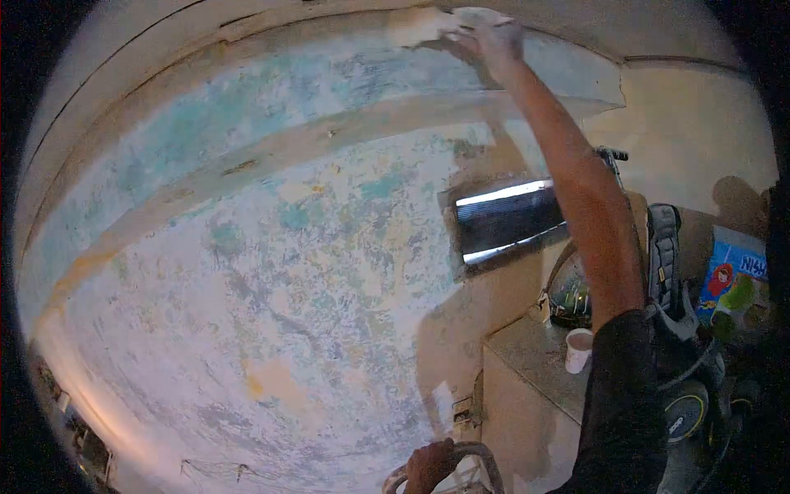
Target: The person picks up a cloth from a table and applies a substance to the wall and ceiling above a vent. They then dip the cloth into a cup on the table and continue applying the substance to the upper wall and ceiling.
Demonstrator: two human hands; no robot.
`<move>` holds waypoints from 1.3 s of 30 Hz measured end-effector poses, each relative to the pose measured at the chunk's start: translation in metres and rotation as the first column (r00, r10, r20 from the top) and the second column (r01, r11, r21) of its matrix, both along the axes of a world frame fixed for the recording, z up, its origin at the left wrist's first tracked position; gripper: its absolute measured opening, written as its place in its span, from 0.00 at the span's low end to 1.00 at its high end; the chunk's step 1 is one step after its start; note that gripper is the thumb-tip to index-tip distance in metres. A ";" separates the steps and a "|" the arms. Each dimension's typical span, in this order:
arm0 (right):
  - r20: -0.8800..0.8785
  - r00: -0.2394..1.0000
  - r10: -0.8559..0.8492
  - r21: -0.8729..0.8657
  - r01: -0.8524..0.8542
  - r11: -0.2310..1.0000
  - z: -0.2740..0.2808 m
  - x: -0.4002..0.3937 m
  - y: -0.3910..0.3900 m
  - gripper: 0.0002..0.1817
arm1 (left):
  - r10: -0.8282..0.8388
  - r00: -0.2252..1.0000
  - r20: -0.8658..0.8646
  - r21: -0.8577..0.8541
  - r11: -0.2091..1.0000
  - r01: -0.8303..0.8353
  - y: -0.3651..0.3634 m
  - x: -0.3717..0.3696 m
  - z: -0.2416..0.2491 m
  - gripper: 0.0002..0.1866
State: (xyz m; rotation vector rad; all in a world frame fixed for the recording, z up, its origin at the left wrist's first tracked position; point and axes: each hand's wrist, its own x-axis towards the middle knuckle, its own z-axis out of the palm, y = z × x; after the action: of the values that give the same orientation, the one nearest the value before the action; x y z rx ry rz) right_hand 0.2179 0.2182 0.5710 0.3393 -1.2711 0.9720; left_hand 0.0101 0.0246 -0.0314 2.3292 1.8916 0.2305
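High at the top of the head view, my right hand (496, 48) is closed on a pale, flat putty blade (418, 30), held against the top of the wall just below the ceiling. Blur and whitish smears hide its exact shape. My right arm stretches up across the right side. At the bottom, my left hand (431, 466) is wrapped round a curved metal rail (492, 466), which looks like the top of a ladder. The wall (304, 239) shows patchy white, turquoise and beige, with a ledge (271, 148) running across it.
A dark opening with bright edges (506, 221) is set in the wall. On a counter (527, 346) at the right stand a paper cup (578, 351) and a dark rounded object (569, 298). Black bags (663, 247) and a blue printed packet (724, 272) are farther right.
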 end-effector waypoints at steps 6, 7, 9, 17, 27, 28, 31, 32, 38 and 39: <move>-0.215 0.587 -0.780 0.114 0.809 0.577 0.000 0.082 0.023 0.06 | -0.023 0.981 0.194 0.279 0.960 -0.033 -0.011 0.009 0.006 0.16; -0.214 0.585 -0.782 0.113 0.810 0.575 -0.004 0.088 0.017 0.06 | -0.022 0.972 0.235 0.309 0.949 -0.053 -0.010 0.009 0.004 0.16; -0.002 0.620 -0.785 -0.185 0.771 0.610 -0.012 0.103 0.005 0.06 | -0.017 0.980 0.197 0.288 0.957 -0.042 -0.009 0.009 0.007 0.16; -0.158 0.566 -0.809 0.044 0.823 0.567 -0.002 0.172 0.053 0.06 | -0.033 0.901 0.433 0.299 0.948 -0.110 0.004 -0.004 -0.044 0.17; -0.194 -0.211 -0.958 0.126 0.963 -0.238 -0.002 0.211 0.083 0.03 | 0.024 0.995 0.100 0.363 0.930 -0.059 -0.001 0.002 -0.025 0.16; -0.228 -0.447 -0.865 0.170 0.856 -0.488 -0.003 0.207 0.085 0.03 | 0.004 0.993 0.117 0.383 0.923 -0.049 -0.001 0.002 -0.021 0.16; -0.394 -0.713 -0.580 0.241 0.529 -0.814 -0.007 0.177 0.103 0.05 | 0.000 0.978 0.209 0.208 0.977 -0.044 -0.007 0.015 0.018 0.15; -0.464 -0.711 -0.528 0.233 0.477 -0.847 -0.007 0.163 0.108 0.05 | -0.003 0.980 0.201 0.206 0.978 -0.039 -0.006 0.017 0.024 0.15; -0.217 -0.684 -0.696 0.334 0.618 -0.712 -0.039 0.026 0.031 0.07 | -0.006 0.998 0.058 0.258 0.966 -0.009 0.001 0.011 0.001 0.14; -0.239 -0.586 -0.774 0.342 0.695 -0.632 -0.039 0.012 0.025 0.08 | 0.024 0.999 0.044 0.245 0.969 -0.034 0.000 0.012 0.002 0.14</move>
State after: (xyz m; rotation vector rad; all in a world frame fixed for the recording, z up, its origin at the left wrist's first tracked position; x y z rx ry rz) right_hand 0.2299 0.2433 0.5317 -0.8375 -1.2214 -1.2000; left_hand 0.0220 0.0244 -0.0295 2.4270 1.9788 0.5409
